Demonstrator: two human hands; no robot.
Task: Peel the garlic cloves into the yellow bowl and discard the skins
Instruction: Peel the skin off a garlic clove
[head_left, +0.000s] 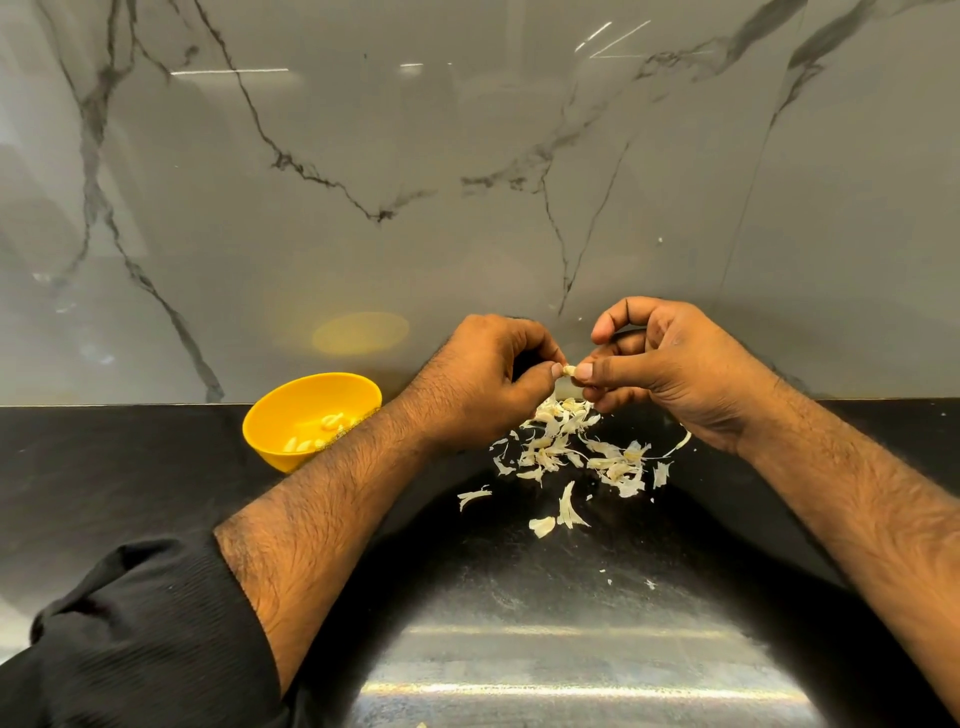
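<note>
Both hands are raised above the black counter (156, 467), fingers curled tight: the left hand (480, 382) and the right hand (670, 364) each pinch one small garlic clove (569, 370) between thumb and fingertips. Loose skins (576, 457) lie scattered right under them, and the yellow bowl (270, 421), holding peeled cloves, sits just left of the left wrist

garlic clove (569, 370) pinched mid-air | yellow bowl (270, 421) holds peeled cloves (several) | skins (582, 452) scattered

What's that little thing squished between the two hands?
A garlic clove, pinched between the left hand and right hand, above the skins. The head view shows it.
</note>
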